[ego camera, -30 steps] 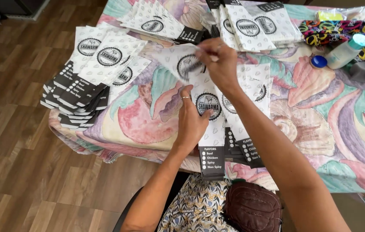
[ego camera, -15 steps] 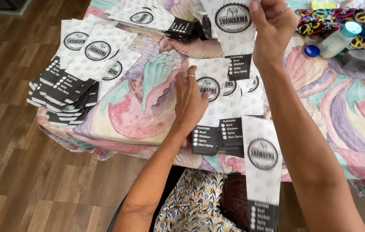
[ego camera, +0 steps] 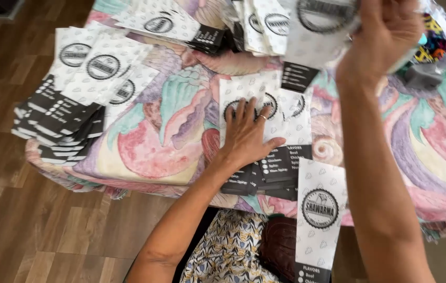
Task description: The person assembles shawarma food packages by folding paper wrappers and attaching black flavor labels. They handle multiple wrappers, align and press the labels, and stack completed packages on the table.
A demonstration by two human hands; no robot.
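Observation:
My left hand (ego camera: 247,133) lies flat, fingers spread, on a small pile of white paper bags (ego camera: 257,94) with round black marks and black bottom strips, near the table's front edge. My right hand (ego camera: 385,36) is raised at the top right and grips one such paper bag (ego camera: 317,26), lifted above the table. Another paper bag (ego camera: 318,220) hangs down in front of my right forearm, beyond the table edge; what holds it I cannot see.
The table carries a pastel swirl-patterned cloth (ego camera: 170,141). A fanned stack of the same bags (ego camera: 76,99) lies at the left edge and more bags (ego camera: 181,23) along the back. A clear bag of colourful items (ego camera: 435,44) sits at the back right. Wooden floor (ego camera: 34,225) lies left.
My right hand has risen from the table with a bag and come closer to the camera. The hanging bag appeared low in front. My left hand stayed on the pile.

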